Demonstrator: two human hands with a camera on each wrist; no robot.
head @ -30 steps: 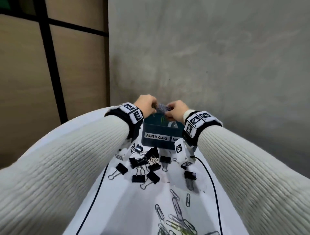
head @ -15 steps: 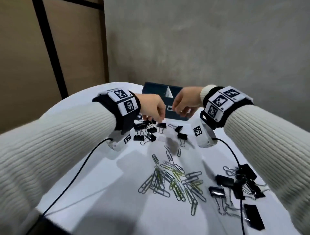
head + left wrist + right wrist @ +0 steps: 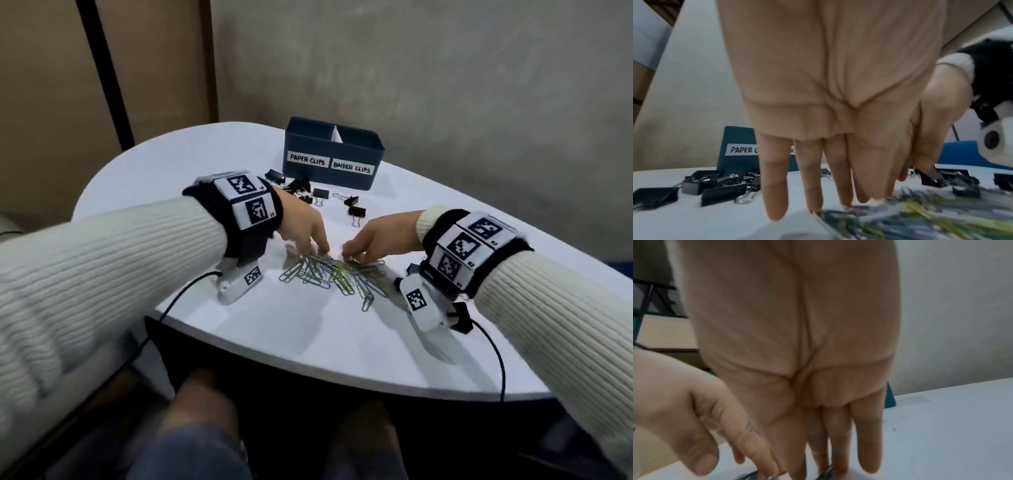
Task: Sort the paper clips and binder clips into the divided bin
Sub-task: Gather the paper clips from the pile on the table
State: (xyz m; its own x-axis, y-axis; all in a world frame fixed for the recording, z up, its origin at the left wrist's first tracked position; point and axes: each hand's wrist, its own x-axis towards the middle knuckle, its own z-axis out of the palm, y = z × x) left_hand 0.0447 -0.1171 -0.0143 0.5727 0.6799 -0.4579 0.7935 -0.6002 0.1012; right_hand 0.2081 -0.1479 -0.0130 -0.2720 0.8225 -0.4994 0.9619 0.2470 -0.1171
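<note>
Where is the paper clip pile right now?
In the head view the paper clip pile lies on the white table, between the left hand and right hand, nearer the person than the divided bin.

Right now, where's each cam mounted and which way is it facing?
Head: on the head, looking forward and down at the white rounded table; both sleeves, left hand, right hand.
Left wrist: along the left palm to the dark blue labelled divided bin.
Right wrist: along the right palm toward the grey wall.
Shared: head and left wrist both show the bin and the pile of coloured wire paper clips.
</note>
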